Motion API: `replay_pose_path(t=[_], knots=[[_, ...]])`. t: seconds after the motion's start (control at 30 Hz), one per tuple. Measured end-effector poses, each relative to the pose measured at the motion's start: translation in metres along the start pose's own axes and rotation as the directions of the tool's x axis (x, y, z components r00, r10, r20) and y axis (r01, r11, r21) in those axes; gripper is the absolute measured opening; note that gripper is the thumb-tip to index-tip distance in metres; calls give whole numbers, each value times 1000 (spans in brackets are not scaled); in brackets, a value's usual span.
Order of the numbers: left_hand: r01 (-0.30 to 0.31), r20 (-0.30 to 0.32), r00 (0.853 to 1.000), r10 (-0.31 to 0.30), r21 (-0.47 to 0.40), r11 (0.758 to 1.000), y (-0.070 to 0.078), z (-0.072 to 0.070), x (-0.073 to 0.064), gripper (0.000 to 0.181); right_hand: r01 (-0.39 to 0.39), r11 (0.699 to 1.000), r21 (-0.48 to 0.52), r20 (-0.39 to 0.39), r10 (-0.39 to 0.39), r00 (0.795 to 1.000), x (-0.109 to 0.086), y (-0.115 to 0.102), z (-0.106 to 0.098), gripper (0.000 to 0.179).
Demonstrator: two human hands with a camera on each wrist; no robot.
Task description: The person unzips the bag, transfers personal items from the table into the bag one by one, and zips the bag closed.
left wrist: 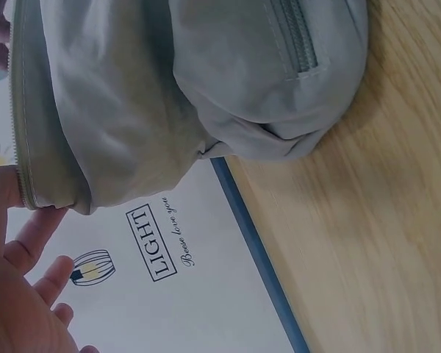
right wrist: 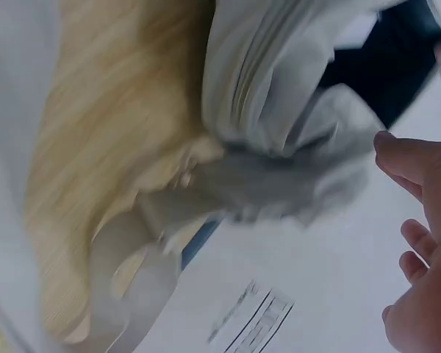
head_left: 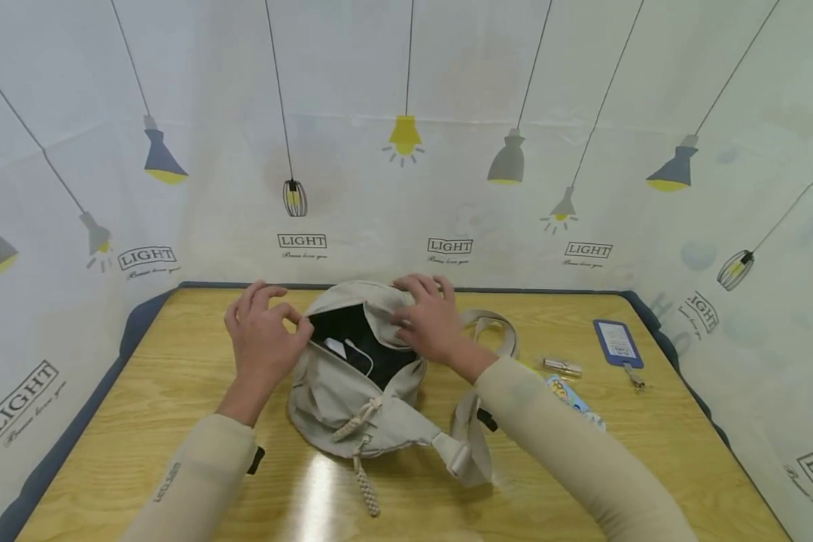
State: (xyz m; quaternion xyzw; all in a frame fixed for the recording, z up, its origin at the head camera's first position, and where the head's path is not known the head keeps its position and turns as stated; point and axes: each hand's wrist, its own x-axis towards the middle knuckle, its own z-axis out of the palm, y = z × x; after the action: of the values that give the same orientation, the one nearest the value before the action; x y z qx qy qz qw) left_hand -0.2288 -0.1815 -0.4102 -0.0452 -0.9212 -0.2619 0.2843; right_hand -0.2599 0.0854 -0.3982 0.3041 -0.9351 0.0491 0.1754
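A light grey-beige fabric bag with braided zip pulls stands on the table with its dark mouth unzipped. Inside lie a small white object and a white cable. My left hand pinches the left corner of the zip edge between thumb and forefinger; in the left wrist view the thumb and fingers meet at the zipper. My right hand grips the far right rim. In the right wrist view, the right thumb meets a fold of the bag's fabric, which is partly blurred.
The bag's wide strap loops out over the table to the right. Past my right forearm lie a shiny small tube, a colourful packet and a blue card holder with a metal clip. A lamp-printed sheet surrounds the table.
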Motion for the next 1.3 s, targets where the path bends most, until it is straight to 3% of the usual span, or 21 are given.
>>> replay_pose_path(t=[0.2, 0.4, 0.6, 1.07, 1.3], knots=[[-16, 1, 1000, 16, 15, 1000, -3, -1, -2, 21, -120, 992, 28, 11, 119, 993, -17, 39, -10, 16], [-25, 2, 1000, 25, 12, 1000, -4, 0, -3, 21, -237, 972, 13, 50, 236, 971, -42, 81, -14, 20], [-27, 12, 1000, 26, 10, 1000, -5, 0, -4, 21, -299, 954, 3, 74, 298, 952, -72, 115, -16, 25], [-41, 4, 999, 41, 3, 999, -5, 1, -4, 20, -421, 905, -51, 143, 424, 894, -136, 163, -19, 24], [-67, -22, 998, 67, -1, 998, -4, 4, -4, 21, -437, 898, -61, 181, 440, 880, -164, 175, -21, 24]])
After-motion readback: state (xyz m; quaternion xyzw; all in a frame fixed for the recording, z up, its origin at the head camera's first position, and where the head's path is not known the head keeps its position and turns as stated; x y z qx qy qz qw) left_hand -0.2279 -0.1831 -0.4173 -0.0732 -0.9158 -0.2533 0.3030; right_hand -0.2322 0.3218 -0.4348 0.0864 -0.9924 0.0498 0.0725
